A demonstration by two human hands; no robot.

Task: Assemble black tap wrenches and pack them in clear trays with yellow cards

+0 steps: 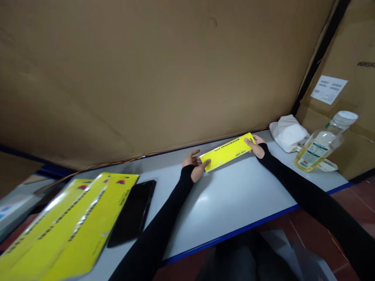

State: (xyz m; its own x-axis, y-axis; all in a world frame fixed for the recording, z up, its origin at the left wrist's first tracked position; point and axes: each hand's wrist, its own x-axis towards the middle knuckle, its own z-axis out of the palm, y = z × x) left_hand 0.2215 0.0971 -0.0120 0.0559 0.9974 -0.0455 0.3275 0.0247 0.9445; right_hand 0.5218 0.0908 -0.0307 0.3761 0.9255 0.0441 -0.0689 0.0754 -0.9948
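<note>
A yellow card package with black lettering is held slightly above the white table, tilted with its right end farther up in view. My left hand grips its left end, thumb on top. At the right end my right hand pinches it, thumb across the front. Several larger yellow packages lie overlapping on the left part of the table. Beside them rests a flat black object, like a phone or tablet.
The table has a blue edge. On its right end stand a clear bottle of yellow liquid and a white cloth bundle. A cardboard wall rises behind; another cardboard sheet with a label is at right.
</note>
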